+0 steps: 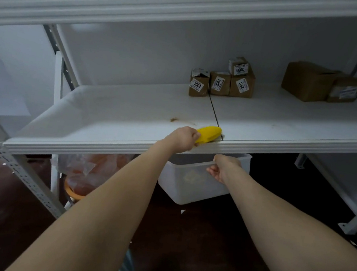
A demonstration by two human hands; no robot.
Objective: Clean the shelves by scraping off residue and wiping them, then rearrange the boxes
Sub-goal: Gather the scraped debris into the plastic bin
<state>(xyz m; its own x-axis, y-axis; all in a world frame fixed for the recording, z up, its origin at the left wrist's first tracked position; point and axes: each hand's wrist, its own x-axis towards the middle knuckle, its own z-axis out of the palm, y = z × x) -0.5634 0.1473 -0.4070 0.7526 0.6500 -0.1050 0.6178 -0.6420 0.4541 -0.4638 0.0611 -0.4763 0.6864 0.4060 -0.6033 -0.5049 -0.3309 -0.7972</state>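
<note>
My left hand (185, 137) grips a yellow scraper (209, 133) whose blade end lies on the white shelf (117, 114) near its front edge, by the seam between two boards. Brown residue (174, 119) marks the shelf just behind the scraper. My right hand (221, 168) holds the rim of a clear plastic bin (189, 188) just under the shelf's front lip. Small labelled cardboard boxes (221, 82) stand at the back of the shelf, one stacked on top. Two larger brown boxes (321, 84) sit at the back right.
An upper shelf (166, 5) with cardboard boxes overhangs the work area. Below the shelf sits a clear bag with orange contents (88, 171). A perforated metal upright (22, 174) slants at the lower left. The floor is dark.
</note>
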